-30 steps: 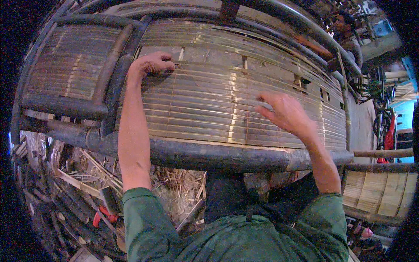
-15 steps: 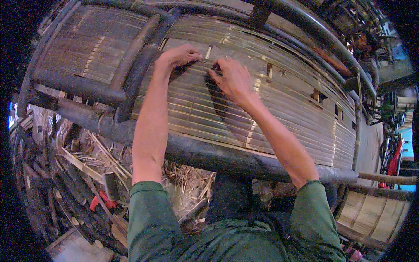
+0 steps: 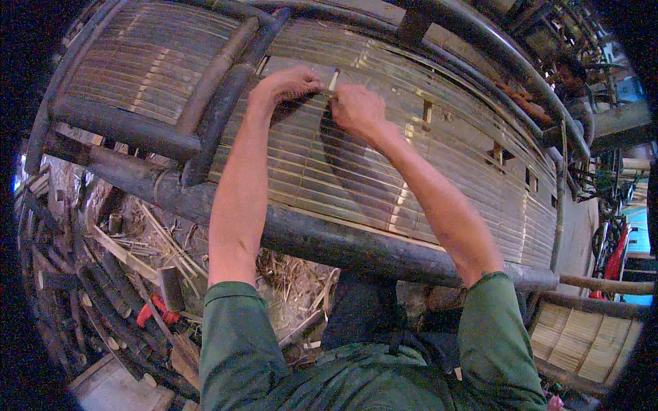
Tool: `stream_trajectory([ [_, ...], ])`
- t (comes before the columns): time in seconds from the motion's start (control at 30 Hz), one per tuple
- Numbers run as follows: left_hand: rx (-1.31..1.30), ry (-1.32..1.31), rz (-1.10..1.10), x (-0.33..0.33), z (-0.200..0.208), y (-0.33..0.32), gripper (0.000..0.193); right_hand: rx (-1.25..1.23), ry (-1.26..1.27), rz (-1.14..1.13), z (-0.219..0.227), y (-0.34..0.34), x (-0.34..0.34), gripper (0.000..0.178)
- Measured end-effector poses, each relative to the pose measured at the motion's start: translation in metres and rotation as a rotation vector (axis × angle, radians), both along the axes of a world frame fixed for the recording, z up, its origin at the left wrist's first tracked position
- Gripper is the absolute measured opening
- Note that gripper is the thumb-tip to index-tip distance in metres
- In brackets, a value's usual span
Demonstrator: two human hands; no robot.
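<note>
Yes, bend the fingertips of the left hand into a narrow pinch at upper centre of the frame, low over the split-bamboo slat panel. Curl the fingers of the right hand just beside them, also narrow, with knuckles up. Cannot tell whether with a slat, a cord or nothing between the fingertips. See the slat panel spread from upper centre to the right of the frame, with the right arm's shadow across it. Trace its near edge along a dark bamboo rail through mid-frame. Find a smaller slatted panel at upper left, beyond a slanting dark post. Rest both bare forearms, below green sleeves, in no sling or brace, reaching over the rail. Note straw litter at lower centre, dark poles and a red object at lower left. Glimpse another person, dimly lit, at upper right.
</note>
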State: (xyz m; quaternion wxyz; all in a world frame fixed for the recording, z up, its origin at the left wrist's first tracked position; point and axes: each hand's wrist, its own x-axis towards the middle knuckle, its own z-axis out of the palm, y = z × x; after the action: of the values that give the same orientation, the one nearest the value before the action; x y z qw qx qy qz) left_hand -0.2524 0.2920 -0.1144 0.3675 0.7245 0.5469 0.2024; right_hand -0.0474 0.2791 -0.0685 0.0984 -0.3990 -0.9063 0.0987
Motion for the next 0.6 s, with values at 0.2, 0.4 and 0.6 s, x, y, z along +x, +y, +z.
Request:
stream_trajectory([
  [0.2,-0.009,0.122,-0.063,0.008,0.024,-0.005,0.042,-0.964,0.254,-0.116,0.01,0.025,0.025,0.028],
  [0.4,0.037,0.309,-0.037,0.014,0.037,-0.02,0.067,-0.778,0.305,0.089,0.134,0.009,0.109,0.031],
  [0.6,0.08,0.375,0.273,0.023,0.015,-0.009,0.055,-0.111,0.369,-0.082,0.174,0.056,0.138,0.025],
])
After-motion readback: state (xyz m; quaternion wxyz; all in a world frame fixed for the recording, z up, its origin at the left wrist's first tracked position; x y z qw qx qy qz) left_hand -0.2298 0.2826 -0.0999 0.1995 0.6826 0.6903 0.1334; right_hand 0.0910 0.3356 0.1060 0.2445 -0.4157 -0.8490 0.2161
